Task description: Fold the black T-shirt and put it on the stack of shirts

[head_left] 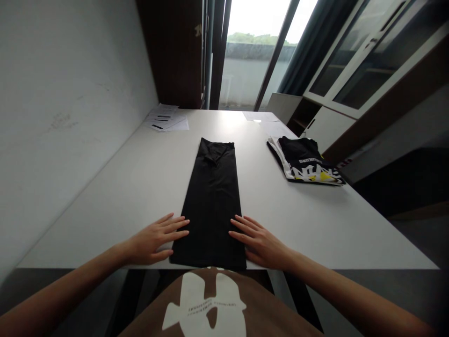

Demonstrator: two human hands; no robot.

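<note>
A black garment, folded into a long narrow strip, lies flat and lengthwise on the white table. Its near end reaches the table's front edge, and a loose fold shows at the far end. My left hand rests at the strip's left side, fingers stretched out with their tips on the cloth. On the opposite side my right hand lies with fingers spread, its tips touching the right edge. Neither hand grips the cloth. The exact kind of garment cannot be made out.
Folded shirts, black and white with printed lettering, are stacked at the table's right. Paper sheets lie at the far left corner by the wall. More papers are at the far edge. A cabinet stands beyond on the right.
</note>
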